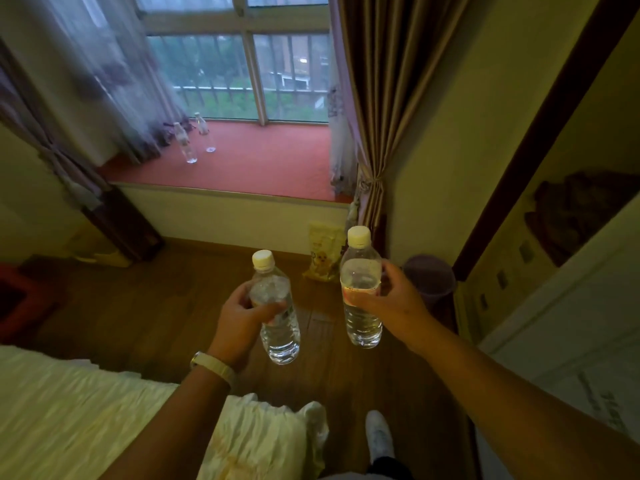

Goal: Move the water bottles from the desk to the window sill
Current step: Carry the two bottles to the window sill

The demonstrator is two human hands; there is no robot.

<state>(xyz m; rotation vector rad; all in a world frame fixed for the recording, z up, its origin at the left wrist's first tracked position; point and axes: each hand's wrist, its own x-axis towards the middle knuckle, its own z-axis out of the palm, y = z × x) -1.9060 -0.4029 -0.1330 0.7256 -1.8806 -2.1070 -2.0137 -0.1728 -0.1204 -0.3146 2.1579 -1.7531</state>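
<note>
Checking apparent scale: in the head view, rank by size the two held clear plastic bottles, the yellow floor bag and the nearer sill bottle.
1. Left-hand clear plastic bottle and right-hand clear plastic bottle: alike, tied.
2. Yellow bag on the floor.
3. Nearer clear bottle on the red sill, small through distance.

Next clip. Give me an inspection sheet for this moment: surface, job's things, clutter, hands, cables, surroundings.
Surface: red-covered window sill; nearer sill bottle and farther sill bottle, both clear plastic, stand apart at its left end.
Job's things: clear plastic pale-capped left bottle and matching right bottle, both held over the wooden floor, short of the sill.
Clutter: yellow printed bag on the floor below the sill; purple round bin to its right.
Hands: left hand grips the left bottle's middle; right hand grips the right bottle's.
Cables: nothing seen.
Surroundings: barred window, brown striped curtain, white-sheeted bed.
</note>
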